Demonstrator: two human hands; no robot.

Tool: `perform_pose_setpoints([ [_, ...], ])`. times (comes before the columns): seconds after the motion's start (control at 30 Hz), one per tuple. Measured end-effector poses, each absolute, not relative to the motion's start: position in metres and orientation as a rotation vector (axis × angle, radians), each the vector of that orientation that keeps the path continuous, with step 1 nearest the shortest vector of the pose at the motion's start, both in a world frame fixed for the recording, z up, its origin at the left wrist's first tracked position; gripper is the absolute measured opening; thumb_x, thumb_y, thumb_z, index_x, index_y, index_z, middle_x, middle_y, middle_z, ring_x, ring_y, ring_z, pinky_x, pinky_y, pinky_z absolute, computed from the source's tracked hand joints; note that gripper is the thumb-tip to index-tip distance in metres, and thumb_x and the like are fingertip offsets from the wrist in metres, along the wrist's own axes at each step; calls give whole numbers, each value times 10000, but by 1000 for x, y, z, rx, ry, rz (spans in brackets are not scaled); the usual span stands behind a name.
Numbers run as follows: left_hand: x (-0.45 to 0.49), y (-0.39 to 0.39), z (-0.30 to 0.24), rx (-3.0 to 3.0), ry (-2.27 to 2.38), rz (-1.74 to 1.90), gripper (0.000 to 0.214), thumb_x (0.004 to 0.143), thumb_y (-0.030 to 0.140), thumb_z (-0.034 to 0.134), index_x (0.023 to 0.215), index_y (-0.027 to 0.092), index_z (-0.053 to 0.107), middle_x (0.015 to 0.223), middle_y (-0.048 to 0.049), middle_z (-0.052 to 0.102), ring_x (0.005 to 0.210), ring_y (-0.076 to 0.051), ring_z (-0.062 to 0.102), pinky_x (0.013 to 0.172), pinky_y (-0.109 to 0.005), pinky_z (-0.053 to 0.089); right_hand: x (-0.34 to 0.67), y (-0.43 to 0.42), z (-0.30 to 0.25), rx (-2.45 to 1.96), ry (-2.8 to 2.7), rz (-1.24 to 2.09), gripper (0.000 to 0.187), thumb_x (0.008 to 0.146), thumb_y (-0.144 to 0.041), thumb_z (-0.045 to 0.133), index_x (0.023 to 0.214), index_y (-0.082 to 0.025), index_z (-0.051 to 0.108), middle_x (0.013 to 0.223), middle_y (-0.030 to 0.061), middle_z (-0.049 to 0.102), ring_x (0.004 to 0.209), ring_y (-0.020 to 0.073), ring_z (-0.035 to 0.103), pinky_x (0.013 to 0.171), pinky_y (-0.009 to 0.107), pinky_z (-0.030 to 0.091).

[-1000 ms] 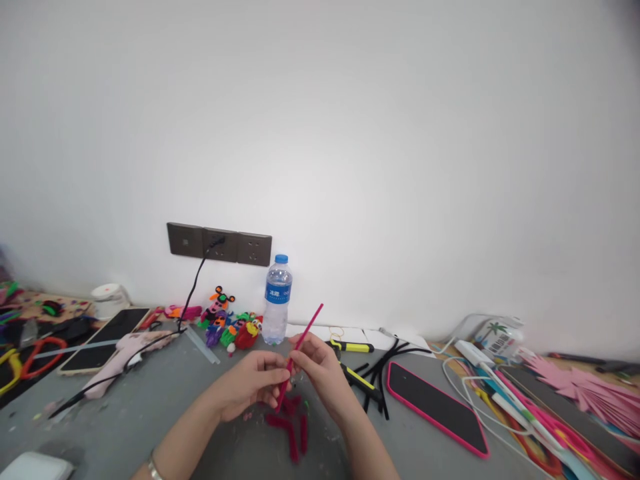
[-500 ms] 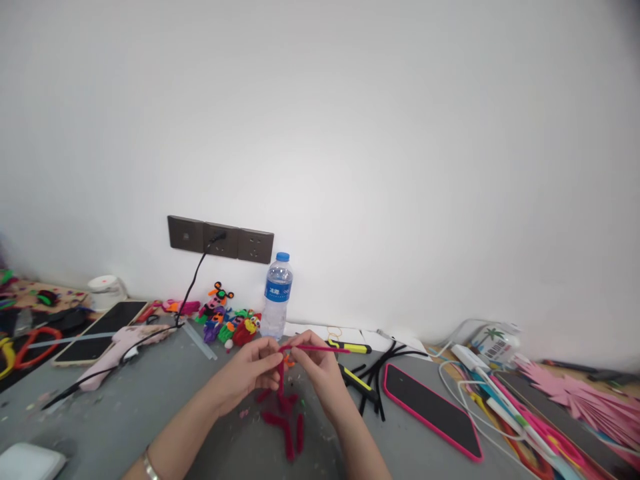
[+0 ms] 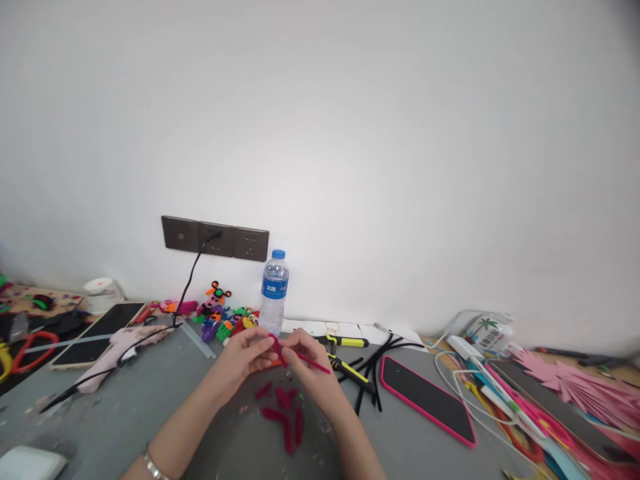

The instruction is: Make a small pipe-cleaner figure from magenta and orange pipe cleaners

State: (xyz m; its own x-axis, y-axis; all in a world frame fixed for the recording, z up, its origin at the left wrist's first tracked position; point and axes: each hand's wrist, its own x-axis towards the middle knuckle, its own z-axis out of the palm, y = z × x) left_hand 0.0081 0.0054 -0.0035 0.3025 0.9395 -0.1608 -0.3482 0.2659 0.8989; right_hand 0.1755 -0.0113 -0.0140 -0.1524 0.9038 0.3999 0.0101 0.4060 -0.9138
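**Magenta pipe cleaner's free end lowered since the earlier frame**

Above the grey table, the bent strand is held between both hands: it is pinched by thumb and fingertips of the left hand and of the right hand. Below, short fuzzy magenta pieces are strewn. The bend could be set off-centre if the grips were uneven; the pieces could be scattered if a wrist were dropped.

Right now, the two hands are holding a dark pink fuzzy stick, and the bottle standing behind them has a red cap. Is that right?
Not quite: the cap on the bottle is blue, not red, as the head view shows. The left hand and right hand do hold the dark pink fuzzy stick.
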Motion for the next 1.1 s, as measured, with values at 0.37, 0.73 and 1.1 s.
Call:
perform_pose_setpoints([
  [0.37, 7, 6, -4, 841, 845, 1040, 305, 665, 324, 819, 798, 136, 620, 663, -43, 725, 618, -119, 673, 621, -192, 550, 171, -16, -13, -815, -1463, 1229, 146, 830, -301, 637, 912, -190, 589, 676, -20, 589, 560, 105, 514, 521, 213, 417],
  [0.73, 5, 8, 0, 1321, 967, 1060, 285, 695, 377, 743, 857, 167, 639, 750, -27, 683, 736, -185, 640, 672, -275, 500, 175, -9, -12, -849, -1274, 1226, 224, 788, -376, 671, 761, -166, 598, 535, -15, 637, 409, 93, 513, 457, 220, 423],
  [1.1, 6, 8, -3, 1643, 1106, 1039, 226, 740, 380, 663, 760, 155, 662, 743, -48, 679, 682, -190, 610, 610, -262, 449, 177, -3, -15, -776, -1167, 1255, 265, 791, -418, 668, 833, -161, 622, 554, -17, 626, 455, 110, 526, 510, 244, 422],
])
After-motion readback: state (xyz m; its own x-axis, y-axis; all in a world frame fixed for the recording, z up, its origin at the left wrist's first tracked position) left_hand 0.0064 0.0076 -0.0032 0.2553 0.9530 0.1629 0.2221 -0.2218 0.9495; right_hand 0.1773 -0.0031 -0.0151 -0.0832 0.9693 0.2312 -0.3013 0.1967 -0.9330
